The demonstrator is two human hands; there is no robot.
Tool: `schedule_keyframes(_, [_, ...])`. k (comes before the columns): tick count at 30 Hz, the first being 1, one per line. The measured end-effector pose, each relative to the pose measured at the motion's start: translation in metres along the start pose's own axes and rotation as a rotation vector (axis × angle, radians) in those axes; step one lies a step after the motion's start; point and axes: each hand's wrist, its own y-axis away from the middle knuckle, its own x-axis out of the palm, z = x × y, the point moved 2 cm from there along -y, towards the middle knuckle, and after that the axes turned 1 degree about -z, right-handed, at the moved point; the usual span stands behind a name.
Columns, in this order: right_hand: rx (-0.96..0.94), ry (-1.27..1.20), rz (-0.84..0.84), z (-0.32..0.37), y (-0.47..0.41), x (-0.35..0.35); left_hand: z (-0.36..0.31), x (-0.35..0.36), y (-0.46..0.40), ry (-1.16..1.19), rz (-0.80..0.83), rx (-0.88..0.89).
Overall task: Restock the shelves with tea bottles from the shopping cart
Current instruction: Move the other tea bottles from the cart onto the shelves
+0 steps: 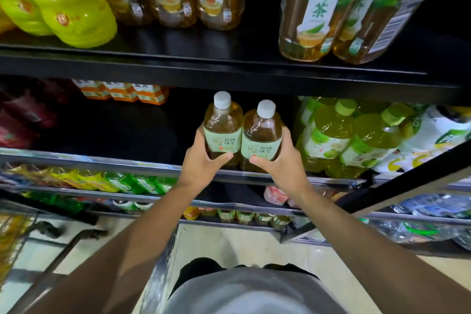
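Two amber tea bottles with white caps and pale green labels stand upright side by side at the front edge of the middle shelf point(163, 168). My left hand point(202, 164) grips the left bottle point(223, 126) around its lower half, thumb across the label. The right bottle point(262, 132) is held the same way by my right hand point(281, 163). The two bottles touch each other. Part of the shopping cart point(15, 234) shows at the lower left, its contents blurred.
Green tea bottles point(339, 135) crowd the shelf right of the pair; a dark gap lies to the left, with orange cartons point(122, 90) behind. The upper shelf point(229, 69) carries yellow and amber bottles. Lower shelves hold more drinks. A dark upright post point(407, 176) slants at right.
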Motion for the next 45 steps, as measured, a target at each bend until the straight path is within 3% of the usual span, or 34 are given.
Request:
schedule_keyframes(7, [0.018,0.041,-0.069,-0.004,0.008,0.004,0.003,0.004,0.007,-0.080,-0.066,-0.019])
schedule_keyframes(16, [0.006,0.303,-0.233,-0.013,0.020,0.020,0.002,-0.006,-0.002,-0.226,-0.077,0.019])
schedule_keyframes(23, [0.035,0.389,-0.350,-0.019,0.025,0.026,0.012,-0.004,0.005,-0.197,-0.093,0.060])
schedule_keyframes(35, [0.015,0.385,-0.437,-0.022,0.029,0.034,0.020,-0.008,0.012,-0.166,-0.098,0.079])
schedule_keyframes(45, [0.053,0.490,-0.363,-0.019,-0.010,0.016,0.014,-0.004,-0.023,-0.185,-0.046,0.124])
